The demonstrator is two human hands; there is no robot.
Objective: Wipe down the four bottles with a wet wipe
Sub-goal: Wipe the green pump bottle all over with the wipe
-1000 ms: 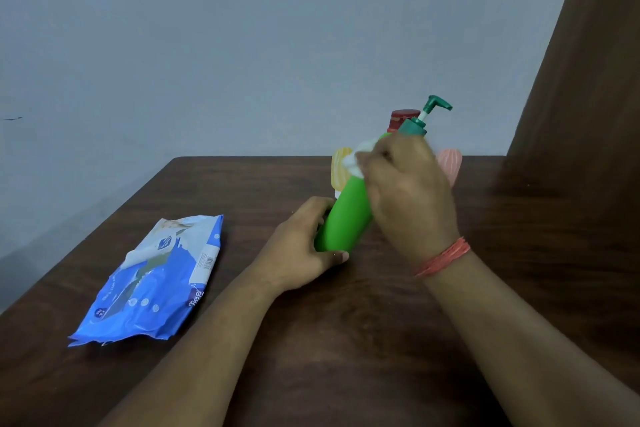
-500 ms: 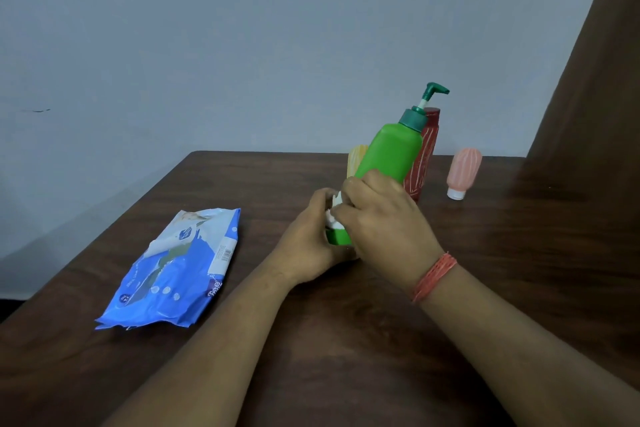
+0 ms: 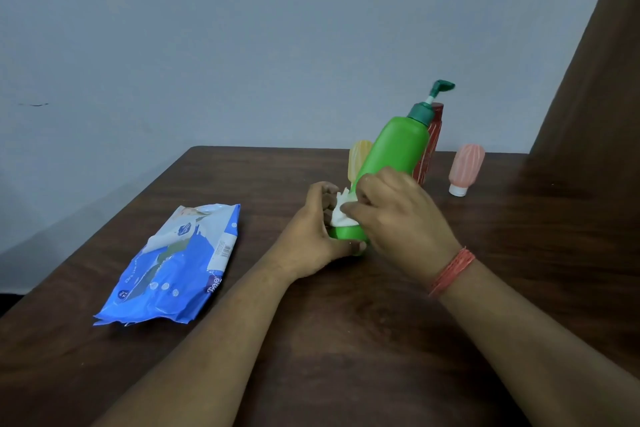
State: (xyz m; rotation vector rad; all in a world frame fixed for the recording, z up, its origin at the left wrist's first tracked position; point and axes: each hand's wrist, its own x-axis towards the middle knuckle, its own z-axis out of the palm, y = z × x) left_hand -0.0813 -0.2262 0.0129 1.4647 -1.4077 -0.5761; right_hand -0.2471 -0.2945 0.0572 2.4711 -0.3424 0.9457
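Note:
A green pump bottle (image 3: 393,152) leans away from me, tilted to the right, its base near the table. My left hand (image 3: 313,232) grips the base, thumb under it. My right hand (image 3: 398,215) pinches a white wet wipe (image 3: 341,210) against the bottle's lower side. Behind the green bottle stands a dark red bottle (image 3: 431,146), mostly hidden. A yellow ribbed bottle (image 3: 356,158) peeks out at its left. A pink ribbed bottle (image 3: 465,168) stands cap-down to the right.
A blue wet-wipe pack (image 3: 173,267) lies flap-open on the dark wooden table (image 3: 346,340) at the left. A grey wall runs behind the table. A brown panel (image 3: 595,62) rises at the right edge.
My right hand slid with the wipe from the bottle's top down to its lower part. The bottle's upper body and pump are now uncovered. My left hand stays at the base.

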